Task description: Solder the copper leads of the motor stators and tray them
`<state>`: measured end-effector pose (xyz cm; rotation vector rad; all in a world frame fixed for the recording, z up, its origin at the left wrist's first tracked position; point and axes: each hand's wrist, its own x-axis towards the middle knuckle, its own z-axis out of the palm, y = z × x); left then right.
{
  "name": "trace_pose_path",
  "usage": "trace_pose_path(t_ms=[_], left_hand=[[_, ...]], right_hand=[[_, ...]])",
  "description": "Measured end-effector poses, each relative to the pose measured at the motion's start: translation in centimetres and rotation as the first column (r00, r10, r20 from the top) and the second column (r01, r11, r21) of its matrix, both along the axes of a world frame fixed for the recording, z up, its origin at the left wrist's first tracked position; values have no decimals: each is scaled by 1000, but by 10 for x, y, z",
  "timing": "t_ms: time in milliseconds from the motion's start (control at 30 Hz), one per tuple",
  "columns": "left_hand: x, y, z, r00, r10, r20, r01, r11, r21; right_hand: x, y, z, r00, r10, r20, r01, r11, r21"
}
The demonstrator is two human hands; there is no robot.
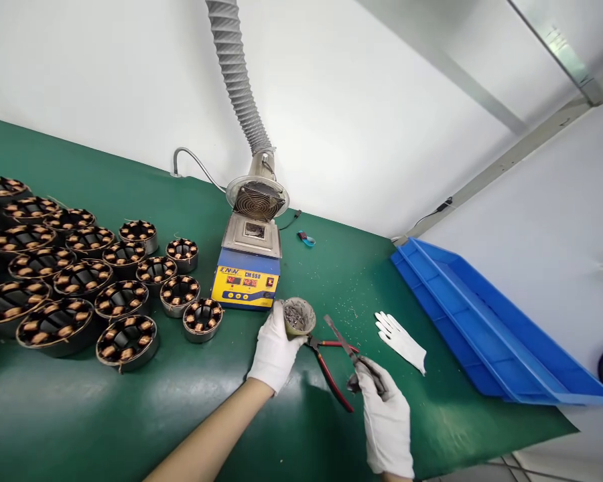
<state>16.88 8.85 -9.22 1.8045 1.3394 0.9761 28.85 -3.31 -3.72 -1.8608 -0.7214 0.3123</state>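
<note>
My left hand (277, 349), in a white glove, grips a small round cup (305, 331) by its side. Grey, crumbly bits (295, 316) lie inside the cup, whose mouth is tilted toward me. In its grey-stained glove, my right hand (383, 408) is closed round a flat metal scraper (339, 333) that points up and left, its tip just right of the cup and apart from it. Red-handled pliers (333, 381) rest on the green table between my hands, partly behind the scraper. Just beyond the cup stands a blue-and-yellow solder pot (246, 278) with a lit red display.
Several copper-wound stators (125, 341) fill the table's left side. Over the solder pot hangs a grey extraction hose (234, 73). A loose white glove (400, 343) lies right of my right hand, near a large blue tray (482, 321). Small pale specks dot the green tabletop (331, 268).
</note>
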Motion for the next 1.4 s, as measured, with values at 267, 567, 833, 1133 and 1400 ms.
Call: trace_pose_path(t_ms=[267,567,833,1133,1400], left_hand=[[-21,-12,-10,996,26,88,-31,998,54],[-134,-63,26,953,-205,-224,277,889,364],[-158,18,67,686,139,-714,144,936,320],[-203,-61,44,780,-236,-579,419,885,204],[-200,-65,30,911,-260,-321,357,887,294]], right_hand=[[-20,68,-7,986,61,-152,-56,998,39],[-64,51,-3,997,-19,-81,21,1000,22],[-155,45,-42,583,494,-644,-495,845,200],[-146,35,-17,466,707,-532,-822,569,37],[-155,54,2,328,503,-800,-916,376,-139]])
